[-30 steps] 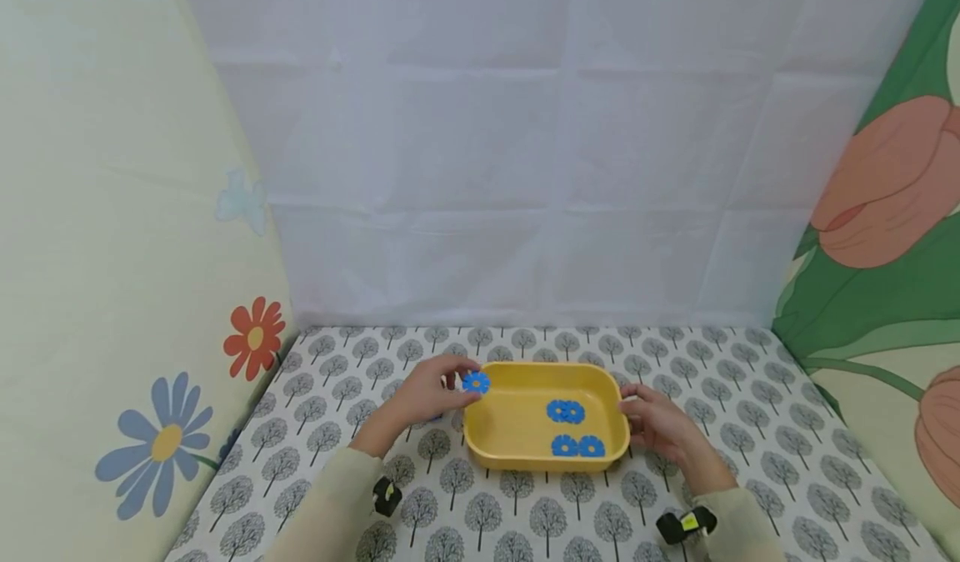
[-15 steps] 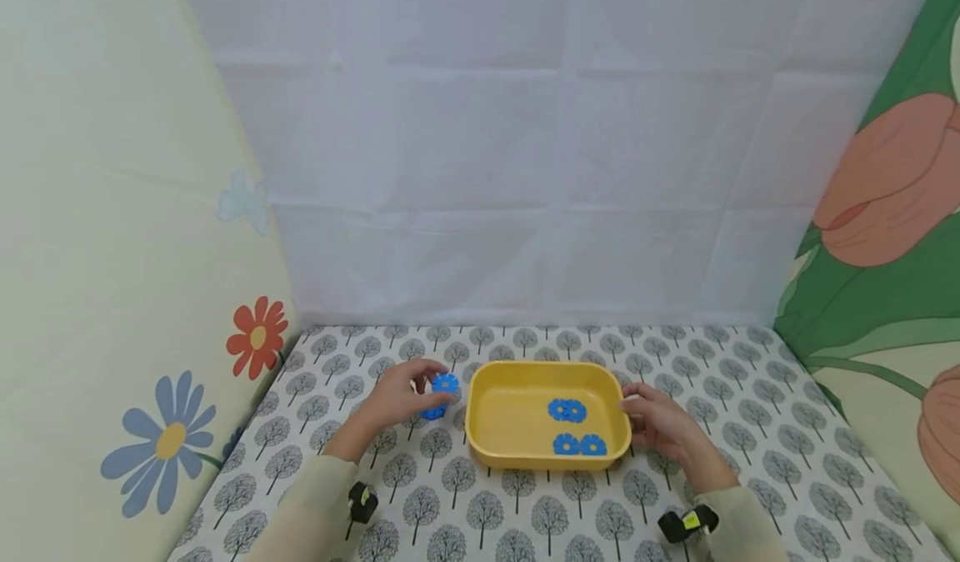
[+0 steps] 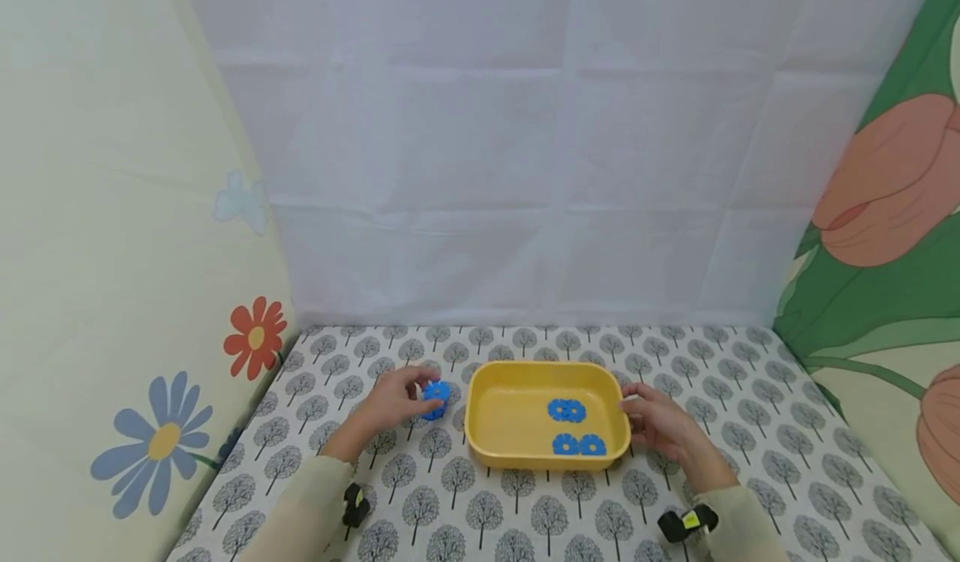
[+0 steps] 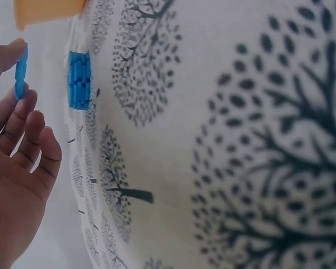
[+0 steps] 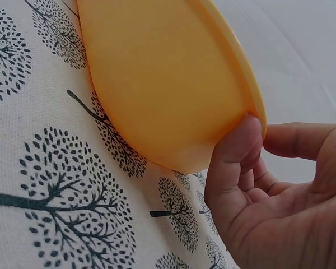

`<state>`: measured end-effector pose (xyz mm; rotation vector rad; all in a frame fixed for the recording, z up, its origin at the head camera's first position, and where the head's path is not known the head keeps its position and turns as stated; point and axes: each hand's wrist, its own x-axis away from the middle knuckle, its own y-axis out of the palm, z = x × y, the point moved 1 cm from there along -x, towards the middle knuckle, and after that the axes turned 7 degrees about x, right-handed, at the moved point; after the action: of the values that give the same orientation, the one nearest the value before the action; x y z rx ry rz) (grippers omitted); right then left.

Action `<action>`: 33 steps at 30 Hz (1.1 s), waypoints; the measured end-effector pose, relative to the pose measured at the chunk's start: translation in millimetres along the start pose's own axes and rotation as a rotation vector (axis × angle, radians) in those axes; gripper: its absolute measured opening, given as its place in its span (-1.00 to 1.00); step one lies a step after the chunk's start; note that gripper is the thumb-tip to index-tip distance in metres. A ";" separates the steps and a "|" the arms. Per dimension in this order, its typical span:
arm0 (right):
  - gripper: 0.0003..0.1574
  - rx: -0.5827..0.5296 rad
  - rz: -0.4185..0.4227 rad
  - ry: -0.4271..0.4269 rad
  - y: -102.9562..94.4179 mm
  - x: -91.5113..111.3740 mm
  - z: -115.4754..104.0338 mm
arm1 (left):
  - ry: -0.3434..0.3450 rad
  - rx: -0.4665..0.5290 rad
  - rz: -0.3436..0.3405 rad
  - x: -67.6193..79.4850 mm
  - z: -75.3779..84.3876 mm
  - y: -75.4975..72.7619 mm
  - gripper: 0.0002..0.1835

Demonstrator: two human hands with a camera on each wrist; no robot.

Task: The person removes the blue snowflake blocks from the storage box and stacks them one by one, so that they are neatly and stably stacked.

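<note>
My left hand (image 3: 397,397) pinches a blue flower-shaped disc (image 3: 437,391) between thumb and fingers, left of the yellow tray (image 3: 506,420). In the left wrist view this disc (image 4: 21,74) stands on edge in the pinch, apart from a small stack of similar blue discs (image 4: 79,81) on the cloth. From the head view the held disc overlaps that stack. My right hand (image 3: 660,424) pinches the tray's right end; the right wrist view shows thumb and forefinger on its rim (image 5: 241,61). Inside the tray, several blue discs (image 3: 566,411) lie toward the right side.
A white cloth printed with grey trees (image 3: 483,512) covers the table. Behind it hangs a white sheet (image 3: 480,170), with flower-patterned cloths on the left (image 3: 112,253) and right (image 3: 877,295). Each wrist wears a small black device (image 3: 356,505).
My left hand has moved left with its disc, from over the tray's left rim to above the stack, and lowered slightly. The right hand and tray stay in place.
</note>
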<state>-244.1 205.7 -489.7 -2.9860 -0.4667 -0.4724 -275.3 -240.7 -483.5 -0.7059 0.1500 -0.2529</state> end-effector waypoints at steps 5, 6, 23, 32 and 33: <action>-0.68 0.001 0.004 0.001 -0.5 -0.6 1.0 | 0.010 0.003 -0.017 -1.3 -6.7 4.2 -0.52; -0.68 0.002 0.005 0.002 -0.6 -0.7 1.2 | 0.019 0.006 -0.021 -1.2 -7.2 4.7 -0.52; -0.70 0.002 0.005 -0.003 -1.2 -1.1 2.0 | -0.002 -0.053 -0.028 0.3 -9.7 7.3 -0.56; -0.68 0.003 -0.003 -0.005 -1.4 -0.6 1.9 | -0.018 -0.073 -0.035 0.2 -10.8 9.8 -0.57; -0.68 0.003 -0.003 -0.004 -1.5 -0.6 2.0 | -0.022 -0.073 -0.035 0.3 -10.6 9.8 -0.57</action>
<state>-244.6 207.2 -491.7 -2.9845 -0.4717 -0.4659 -275.7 -240.1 -497.9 -0.7841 0.1264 -0.2743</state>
